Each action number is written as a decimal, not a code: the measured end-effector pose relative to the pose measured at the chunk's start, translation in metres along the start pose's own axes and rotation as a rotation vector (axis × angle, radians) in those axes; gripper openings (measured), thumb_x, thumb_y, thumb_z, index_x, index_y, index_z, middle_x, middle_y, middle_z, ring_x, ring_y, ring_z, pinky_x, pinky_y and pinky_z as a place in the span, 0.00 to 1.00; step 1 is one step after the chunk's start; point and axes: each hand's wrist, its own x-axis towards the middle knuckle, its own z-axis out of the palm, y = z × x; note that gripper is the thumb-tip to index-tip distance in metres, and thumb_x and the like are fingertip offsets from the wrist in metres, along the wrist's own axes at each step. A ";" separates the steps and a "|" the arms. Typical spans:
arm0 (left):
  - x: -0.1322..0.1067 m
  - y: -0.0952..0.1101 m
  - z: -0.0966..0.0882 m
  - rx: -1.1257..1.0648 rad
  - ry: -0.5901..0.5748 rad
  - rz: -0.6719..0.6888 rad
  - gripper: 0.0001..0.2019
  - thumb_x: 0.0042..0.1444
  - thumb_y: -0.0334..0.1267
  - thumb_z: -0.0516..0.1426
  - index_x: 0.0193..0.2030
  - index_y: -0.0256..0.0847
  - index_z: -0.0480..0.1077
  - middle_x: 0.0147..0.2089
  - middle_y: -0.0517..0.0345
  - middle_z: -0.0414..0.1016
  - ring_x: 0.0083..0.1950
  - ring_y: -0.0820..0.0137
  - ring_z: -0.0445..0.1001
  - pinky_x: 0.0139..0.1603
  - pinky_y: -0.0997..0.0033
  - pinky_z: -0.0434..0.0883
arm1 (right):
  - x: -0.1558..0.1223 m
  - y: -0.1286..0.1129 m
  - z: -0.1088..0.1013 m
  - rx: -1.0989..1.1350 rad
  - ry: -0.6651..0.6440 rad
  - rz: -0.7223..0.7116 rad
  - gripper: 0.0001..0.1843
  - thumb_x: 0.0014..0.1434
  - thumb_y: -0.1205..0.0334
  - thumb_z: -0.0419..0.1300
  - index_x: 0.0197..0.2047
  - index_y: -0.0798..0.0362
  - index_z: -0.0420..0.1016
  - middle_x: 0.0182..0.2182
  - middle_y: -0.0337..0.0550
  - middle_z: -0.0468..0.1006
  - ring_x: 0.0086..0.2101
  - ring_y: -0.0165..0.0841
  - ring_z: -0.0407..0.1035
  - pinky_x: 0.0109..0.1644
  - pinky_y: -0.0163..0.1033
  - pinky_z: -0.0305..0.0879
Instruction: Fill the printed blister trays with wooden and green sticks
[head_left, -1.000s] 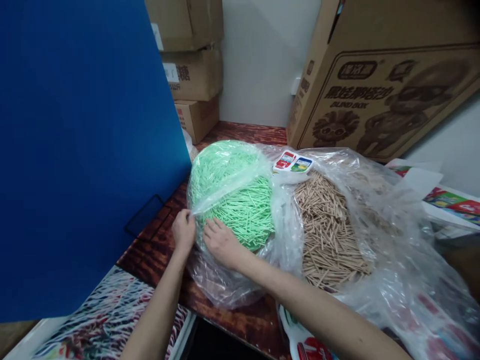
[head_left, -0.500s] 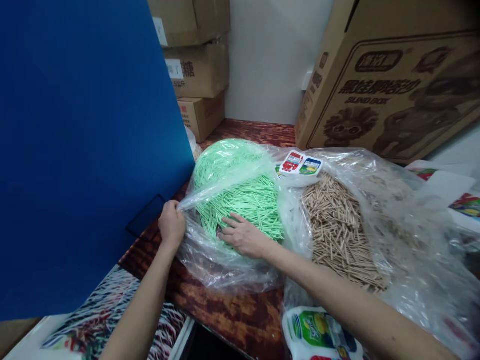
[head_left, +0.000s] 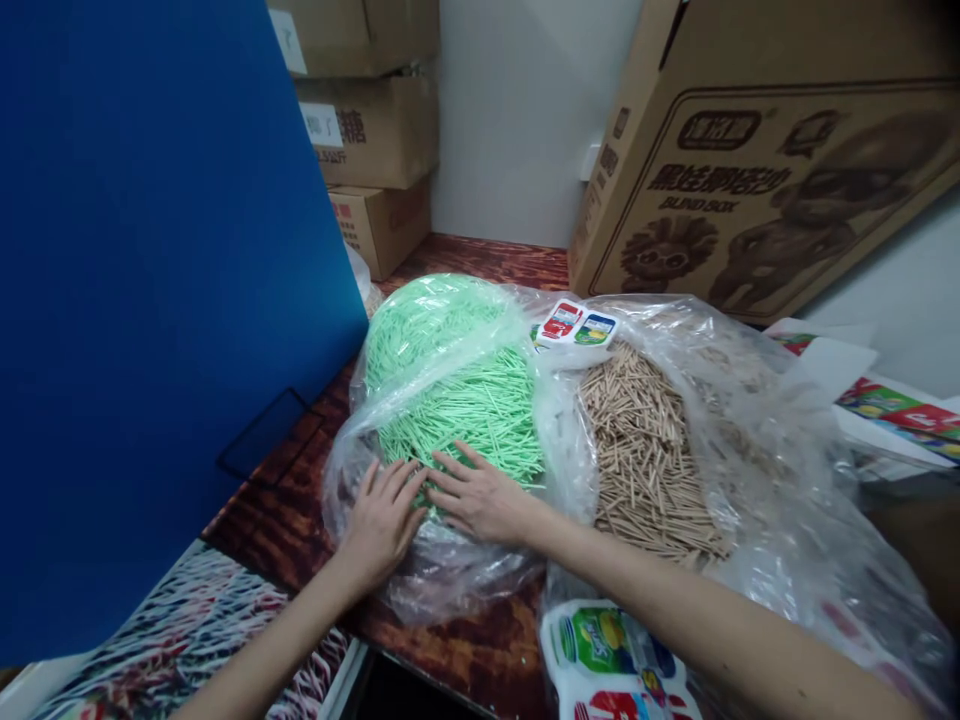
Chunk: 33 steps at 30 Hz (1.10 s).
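A heap of thin green sticks (head_left: 465,400) lies in an open clear plastic bag (head_left: 442,590) on the table. My left hand (head_left: 384,522) rests at the near edge of the heap, its fingers spread and holding nothing. Beside it, almost touching, my right hand (head_left: 484,500) lies with fingers apart on the near sticks and the bag's rim. To the right, short brown sticks (head_left: 649,455) fill another clear bag (head_left: 780,480).
The dark red wood-grain table (head_left: 480,645) ends at the front left, above a box of striped strands (head_left: 180,620). A blue panel (head_left: 165,300) stands left beside a black wire frame (head_left: 262,430). Cardboard boxes (head_left: 390,130) and a printed carton (head_left: 750,180) stand behind. Printed labels (head_left: 615,640) lie in front.
My left hand has let go of the bag's left edge and moved right, down to the near edge of the heap beside my right hand. The view has shifted slightly right.
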 end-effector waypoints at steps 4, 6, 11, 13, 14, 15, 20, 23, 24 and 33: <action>-0.025 -0.023 0.016 -0.023 -0.047 -0.112 0.22 0.61 0.41 0.51 0.62 0.38 0.61 0.62 0.41 0.66 0.62 0.54 0.64 0.62 0.47 0.60 | -0.007 0.014 0.010 -0.024 0.066 0.030 0.18 0.65 0.62 0.51 0.56 0.54 0.68 0.57 0.48 0.70 0.63 0.44 0.51 0.66 0.59 0.43; -0.030 -0.033 0.015 -0.101 -0.028 -0.152 0.23 0.61 0.40 0.51 0.63 0.38 0.60 0.63 0.41 0.64 0.63 0.55 0.63 0.61 0.50 0.63 | -0.007 0.013 0.008 -0.043 0.100 0.041 0.17 0.65 0.66 0.50 0.56 0.54 0.68 0.57 0.47 0.70 0.63 0.44 0.51 0.66 0.58 0.45; -0.020 -0.044 0.000 -0.343 0.136 -0.299 0.25 0.62 0.38 0.49 0.66 0.44 0.54 0.65 0.47 0.62 0.62 0.59 0.66 0.60 0.54 0.66 | -0.016 -0.028 -0.002 -0.019 0.192 0.099 0.14 0.64 0.67 0.51 0.52 0.57 0.70 0.56 0.52 0.70 0.59 0.45 0.57 0.60 0.56 0.55; -0.010 -0.046 -0.003 -0.382 0.190 -0.429 0.28 0.61 0.39 0.50 0.68 0.44 0.49 0.66 0.46 0.60 0.55 0.61 0.72 0.55 0.57 0.70 | -0.023 -0.045 0.000 0.033 0.143 0.118 0.12 0.64 0.66 0.52 0.47 0.58 0.72 0.50 0.54 0.74 0.53 0.42 0.64 0.54 0.52 0.61; -0.005 -0.047 -0.003 -0.364 0.189 -0.487 0.30 0.61 0.39 0.50 0.69 0.43 0.46 0.66 0.44 0.58 0.53 0.61 0.73 0.53 0.58 0.71 | -0.026 -0.052 0.002 0.054 0.113 0.122 0.11 0.64 0.66 0.51 0.45 0.58 0.72 0.48 0.55 0.75 0.51 0.41 0.65 0.52 0.50 0.63; 0.001 -0.047 -0.002 -0.315 0.165 -0.531 0.32 0.60 0.40 0.51 0.69 0.42 0.45 0.67 0.42 0.56 0.54 0.59 0.73 0.53 0.58 0.71 | -0.029 -0.057 0.003 0.068 0.091 0.124 0.11 0.64 0.67 0.51 0.44 0.58 0.73 0.46 0.55 0.76 0.49 0.41 0.66 0.51 0.50 0.64; 0.018 -0.046 0.007 0.031 -0.017 -0.590 0.31 0.60 0.43 0.51 0.68 0.36 0.50 0.70 0.36 0.48 0.62 0.43 0.63 0.55 0.43 0.66 | -0.035 -0.073 -0.011 0.128 0.152 0.220 0.14 0.62 0.71 0.51 0.48 0.59 0.72 0.48 0.53 0.75 0.54 0.44 0.61 0.54 0.52 0.61; 0.015 -0.043 0.002 0.043 -0.014 -0.559 0.30 0.61 0.44 0.49 0.68 0.31 0.51 0.70 0.33 0.50 0.60 0.43 0.64 0.55 0.44 0.66 | -0.052 -0.085 -0.036 0.218 0.262 0.391 0.16 0.62 0.71 0.51 0.51 0.56 0.70 0.48 0.51 0.76 0.53 0.42 0.62 0.55 0.52 0.61; 0.012 -0.040 -0.003 0.028 0.005 -0.527 0.29 0.62 0.44 0.48 0.67 0.30 0.52 0.69 0.33 0.51 0.61 0.44 0.64 0.56 0.45 0.65 | -0.062 -0.090 -0.043 0.248 0.309 0.473 0.16 0.62 0.71 0.51 0.52 0.55 0.70 0.47 0.50 0.76 0.52 0.41 0.63 0.54 0.52 0.62; -0.030 0.105 -0.028 -0.475 0.081 0.044 0.16 0.61 0.31 0.51 0.56 0.43 0.64 0.54 0.47 0.71 0.56 0.61 0.68 0.56 0.58 0.68 | -0.193 -0.135 -0.037 0.169 0.349 1.355 0.23 0.60 0.57 0.55 0.58 0.51 0.63 0.51 0.51 0.71 0.51 0.44 0.64 0.55 0.54 0.62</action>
